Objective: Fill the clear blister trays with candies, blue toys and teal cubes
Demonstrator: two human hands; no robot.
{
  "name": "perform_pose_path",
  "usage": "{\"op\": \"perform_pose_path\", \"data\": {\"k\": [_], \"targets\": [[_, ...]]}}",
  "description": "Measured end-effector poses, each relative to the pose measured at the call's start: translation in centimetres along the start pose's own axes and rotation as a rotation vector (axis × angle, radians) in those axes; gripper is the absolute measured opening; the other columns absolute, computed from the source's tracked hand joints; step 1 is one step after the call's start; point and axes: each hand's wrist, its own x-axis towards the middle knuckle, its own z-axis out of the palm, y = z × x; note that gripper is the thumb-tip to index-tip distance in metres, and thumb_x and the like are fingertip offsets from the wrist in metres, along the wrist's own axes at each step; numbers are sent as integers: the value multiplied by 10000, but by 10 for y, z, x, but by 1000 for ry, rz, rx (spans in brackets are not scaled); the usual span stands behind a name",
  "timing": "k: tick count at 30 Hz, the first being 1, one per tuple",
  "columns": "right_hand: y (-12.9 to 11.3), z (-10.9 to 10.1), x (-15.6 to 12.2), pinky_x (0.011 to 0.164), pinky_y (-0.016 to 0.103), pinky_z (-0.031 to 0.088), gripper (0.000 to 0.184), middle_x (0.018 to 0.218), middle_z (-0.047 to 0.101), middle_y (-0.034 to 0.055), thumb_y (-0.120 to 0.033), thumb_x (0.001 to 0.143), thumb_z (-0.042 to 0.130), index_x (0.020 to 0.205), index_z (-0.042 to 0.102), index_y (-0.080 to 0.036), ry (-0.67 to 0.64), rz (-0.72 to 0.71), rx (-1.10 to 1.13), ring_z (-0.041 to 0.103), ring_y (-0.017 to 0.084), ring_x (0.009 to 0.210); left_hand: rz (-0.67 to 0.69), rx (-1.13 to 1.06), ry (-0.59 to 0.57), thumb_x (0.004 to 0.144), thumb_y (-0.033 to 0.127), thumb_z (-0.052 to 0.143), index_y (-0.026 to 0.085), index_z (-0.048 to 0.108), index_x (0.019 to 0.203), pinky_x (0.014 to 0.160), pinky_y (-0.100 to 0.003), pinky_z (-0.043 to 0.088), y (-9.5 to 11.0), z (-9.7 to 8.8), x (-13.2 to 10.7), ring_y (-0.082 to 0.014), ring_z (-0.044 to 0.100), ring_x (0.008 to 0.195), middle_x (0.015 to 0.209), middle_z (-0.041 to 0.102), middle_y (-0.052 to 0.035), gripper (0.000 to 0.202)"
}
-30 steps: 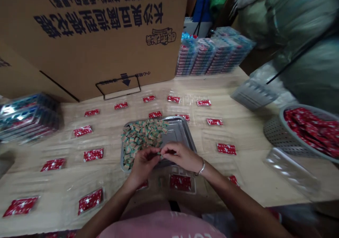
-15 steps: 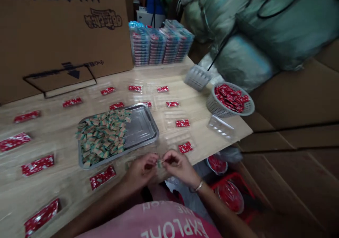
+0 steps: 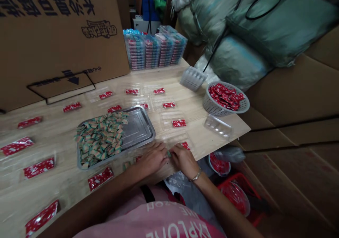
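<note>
My right hand point(image 3: 184, 162) is closed at the table's front edge, its fingertips pinching a small green-and-tan packet point(image 3: 168, 154). Just beside it, my left hand point(image 3: 155, 158) is palm down with its fingers together and bent; whatever lies under them is hidden. Both hands are over a clear plastic tray point(image 3: 176, 139), where a red patterned packet point(image 3: 185, 145) shows partly behind my right fingers. Left of my hands, a metal tray point(image 3: 140, 123) holds a heap of small green-and-tan packets point(image 3: 103, 137).
Several clear trays with red packets point(image 3: 100, 178) are spread over the table. A grey basket point(image 3: 212, 105) of red packets stands right, near an unfilled clear tray point(image 3: 218, 126). Stacked clear boxes point(image 3: 156, 52) and a large carton point(image 3: 63, 47) stand behind. Sacks point(image 3: 238, 61) are piled back right.
My hands have moved forward and slightly right from the table edge to the clear tray. My left hand has turned palm down. The view has shifted slightly.
</note>
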Motion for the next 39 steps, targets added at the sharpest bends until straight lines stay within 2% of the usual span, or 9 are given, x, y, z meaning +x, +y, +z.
{"op": "perform_pose_path", "data": {"k": [5, 8, 11, 15, 20, 25, 29, 34, 39], "targets": [[4, 2, 2, 675, 258, 415, 159, 820, 560, 51, -54, 820, 490, 808, 608, -159, -9, 32, -46, 550, 167, 752, -104, -16, 33, 791, 192, 584, 167, 635, 868, 799, -362, 408, 5, 2, 16, -235, 510, 912, 908, 611, -79, 96], [16, -1, -1, 686, 250, 418, 148, 816, 549, 40, -69, 824, 495, 829, 605, -169, 93, 26, 46, 546, 163, 770, -129, -49, 48, 764, 186, 622, 183, 643, 845, 777, -356, 388, 4, 2, 23, -230, 491, 896, 886, 619, -60, 84], [33, -5, -2, 709, 254, 420, 136, 823, 556, 37, -109, 833, 507, 849, 621, -181, 178, 112, 48, 551, 168, 800, -124, -69, 9, 772, 205, 618, 184, 664, 765, 768, -364, 372, 1, 4, 27, -233, 483, 877, 828, 636, -53, 52], [46, -9, 1, 721, 256, 410, 146, 810, 575, 38, -109, 824, 514, 806, 640, -180, 111, 189, -52, 564, 170, 811, -113, -78, -26, 790, 185, 576, 177, 676, 707, 774, -365, 362, -1, 4, 32, -235, 488, 876, 798, 655, -57, 130], [39, -13, 4, 677, 249, 403, 102, 793, 579, 33, -246, 832, 571, 805, 640, -175, 53, 219, -34, 570, 158, 758, -109, -137, -12, 723, 87, 578, 167, 672, 834, 768, -331, 375, -4, 0, 35, -224, 509, 873, 828, 674, -58, 167], [27, -12, 6, 672, 256, 399, 247, 817, 561, 44, -396, 740, 676, 808, 616, -166, 50, 276, -112, 556, 177, 771, -105, -194, -15, 716, 64, 551, 151, 662, 689, 735, -308, 382, -9, 3, 37, -213, 517, 806, 733, 663, -63, 143], [21, -10, 8, 679, 261, 389, 269, 840, 563, 49, -405, 727, 688, 810, 595, -167, 21, 282, -179, 552, 189, 791, -97, -200, 7, 740, 84, 551, 149, 654, 664, 733, -309, 381, -12, 10, 38, -215, 513, 808, 721, 659, -73, 144], [14, -11, 7, 664, 253, 364, 196, 838, 578, 34, -368, 802, 629, 806, 572, -180, -8, 171, -223, 550, 175, 783, -38, -228, 11, 743, 81, 551, 162, 652, 668, 746, -287, 384, -20, 13, 34, -194, 518, 813, 724, 658, -55, 150], [7, -17, 9, 641, 261, 358, 192, 876, 609, 49, -361, 830, 602, 845, 577, -171, -119, 157, -274, 580, 185, 790, -15, -239, 21, 743, 65, 526, 156, 633, 630, 752, -293, 385, -23, 12, 33, -187, 524, 792, 689, 648, -55, 181]]}}
